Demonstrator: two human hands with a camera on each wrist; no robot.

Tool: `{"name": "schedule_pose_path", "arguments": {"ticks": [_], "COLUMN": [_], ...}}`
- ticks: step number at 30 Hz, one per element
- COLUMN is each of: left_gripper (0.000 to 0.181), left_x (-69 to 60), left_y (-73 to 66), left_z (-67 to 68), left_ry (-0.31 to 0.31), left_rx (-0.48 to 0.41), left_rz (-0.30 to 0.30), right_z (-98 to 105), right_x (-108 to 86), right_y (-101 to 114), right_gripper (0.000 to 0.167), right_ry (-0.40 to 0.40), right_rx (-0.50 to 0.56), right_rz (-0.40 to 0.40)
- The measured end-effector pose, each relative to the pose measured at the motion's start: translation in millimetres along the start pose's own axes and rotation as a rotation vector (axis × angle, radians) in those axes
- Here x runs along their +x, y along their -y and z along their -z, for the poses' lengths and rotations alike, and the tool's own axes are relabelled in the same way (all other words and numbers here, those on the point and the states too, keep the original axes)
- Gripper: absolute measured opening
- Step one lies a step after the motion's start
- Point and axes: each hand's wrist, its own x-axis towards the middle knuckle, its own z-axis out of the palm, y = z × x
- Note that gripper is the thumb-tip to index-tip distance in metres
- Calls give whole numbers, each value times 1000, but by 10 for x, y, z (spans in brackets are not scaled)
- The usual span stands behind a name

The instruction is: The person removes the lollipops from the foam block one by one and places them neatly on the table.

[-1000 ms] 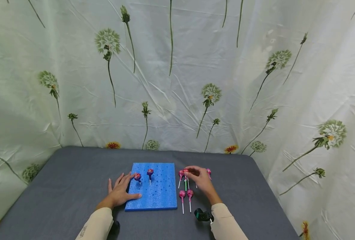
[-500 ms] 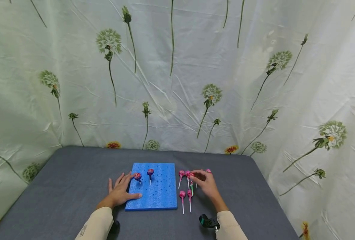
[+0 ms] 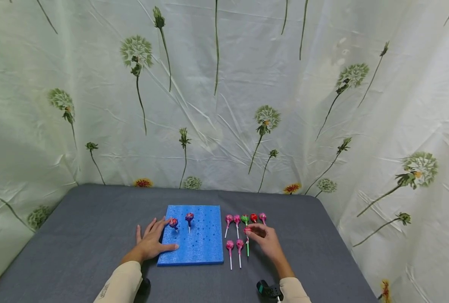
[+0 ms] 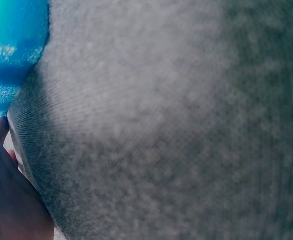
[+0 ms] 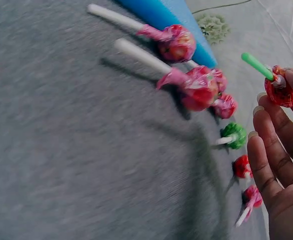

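My right hand (image 3: pixel 268 242) pinches a red-wrapped lollipop (image 5: pixel 280 94) with a green stick by its head, in the air over the table; in the head view the stick points toward me. The other fingers are loosely extended. My left hand (image 3: pixel 152 242) lies on the left side of a blue foam board (image 3: pixel 203 252), fingers spread, thumb near the front. Two dark-wrapped lollipops stand in the board: one beside the left fingertips (image 3: pixel 173 223), another lollipop (image 3: pixel 189 217) slightly right and farther back. The left wrist view shows little but grey cloth and part of the left hand (image 4: pixel 11 200).
Right of the board is a back row of pink lollipops (image 3: pixel 236 219), a green lollipop (image 3: pixel 245 219) and a red lollipop (image 3: pixel 253 217). Two pink lollipops (image 3: pixel 230 245) lie nearer me. A black wristband (image 3: pixel 270 290) is at my right wrist. A flowered curtain (image 3: pixel 224 105) hangs behind the table.
My right hand has drawn toward me and right with the red lollipop, away from the back row. The green and red lollipops there now show. The left hand stays put.
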Motion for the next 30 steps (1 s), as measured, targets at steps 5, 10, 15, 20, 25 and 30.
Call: {"name": "schedule_pose_path", "arguments": {"ticks": [5,10,15,20,25,30], "left_gripper": [110,108,108,110,110,111], "left_x": [2,-16,-16,-24,-14,11], "left_y": [17,0,6,16,20,32], "left_z": [-1,22,17,15,9,-6], "left_ry": [2,-2,-3,1,-1,1], "left_rx": [-10,-15,-32,-30,-28,-19], "left_rz": [-2,-8,-17,-10,-17,-11], "right_z": [8,3,-9,-27,-22,-5], "right_x": [-73,-107,-136,-167,-203,-255], "right_y": [-122,-216,-282,-333,-245,-15], "right_gripper": [19,22,24,23,20,18], "right_ry": [3,-2,-4,0,3,30], "right_rx": [18,10,8,26,13,-38], "right_rz": [-45,-92,-100,-98,-82,-57]}}
